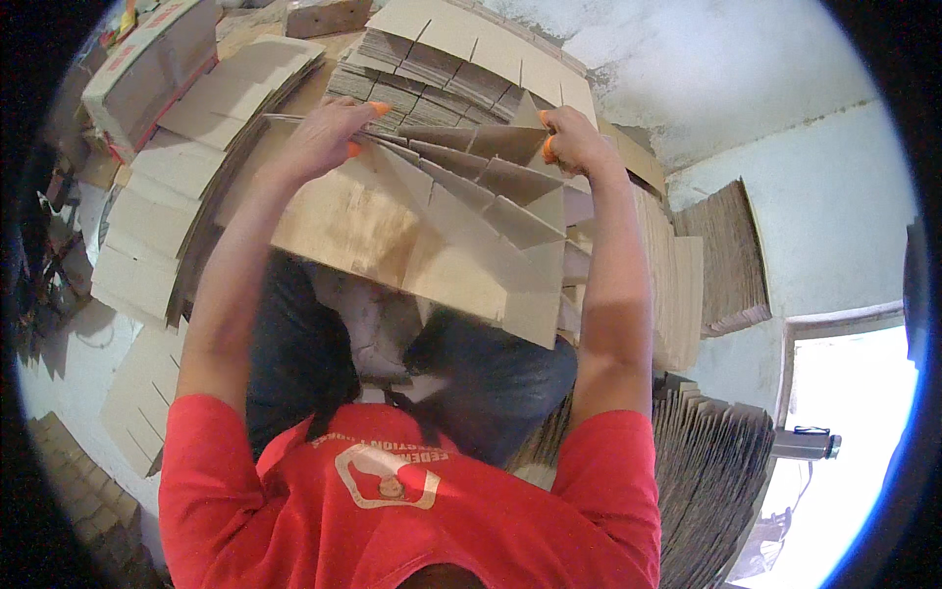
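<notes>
A cardboard partition divider (471,177) of interlocking slotted strips is fanned out above my lap. My left hand (326,139) is closed on its left end, where the strips bunch together. My right hand (581,145) grips the upper right end, with the strips spread apart between both hands. Orange covers sit on some fingertips of each hand. Beneath the divider lies a pale wooden board (343,221) across my knees. Just beyond my hands, stacks of slotted cardboard strips (471,49) lie side by side.
Loose cardboard sheets (157,211) overlap on the left, beside a carton with red edges (152,74). Upright cardboard stacks (721,260) lean near the right wall. A tall pile of folded dividers (706,471) stands at lower right, near a bright doorway (844,412).
</notes>
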The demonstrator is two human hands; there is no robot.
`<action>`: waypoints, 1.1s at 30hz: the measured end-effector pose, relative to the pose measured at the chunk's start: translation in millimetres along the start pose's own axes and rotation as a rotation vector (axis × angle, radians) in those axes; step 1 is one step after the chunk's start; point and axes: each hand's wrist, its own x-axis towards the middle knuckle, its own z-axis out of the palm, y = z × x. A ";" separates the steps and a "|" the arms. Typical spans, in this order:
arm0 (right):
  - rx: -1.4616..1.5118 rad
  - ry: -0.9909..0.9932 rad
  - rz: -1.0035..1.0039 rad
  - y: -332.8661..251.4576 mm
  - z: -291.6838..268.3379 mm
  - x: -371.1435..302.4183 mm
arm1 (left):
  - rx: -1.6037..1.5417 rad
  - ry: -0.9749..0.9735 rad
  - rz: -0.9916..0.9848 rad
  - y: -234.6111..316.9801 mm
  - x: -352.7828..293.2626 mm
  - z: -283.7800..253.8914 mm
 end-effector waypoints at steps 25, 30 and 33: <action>-0.350 0.046 0.207 62.5 107.0 -183.2 | -0.891 0.121 -0.558 -76.5 -74.3 -32.1; -0.239 0.758 0.065 146.2 103.0 -189.0 | -1.039 0.344 -0.513 -110.9 -49.9 -11.4; -0.543 0.895 0.163 177.6 100.9 -189.2 | -1.042 0.379 -0.451 -154.9 -33.1 -2.3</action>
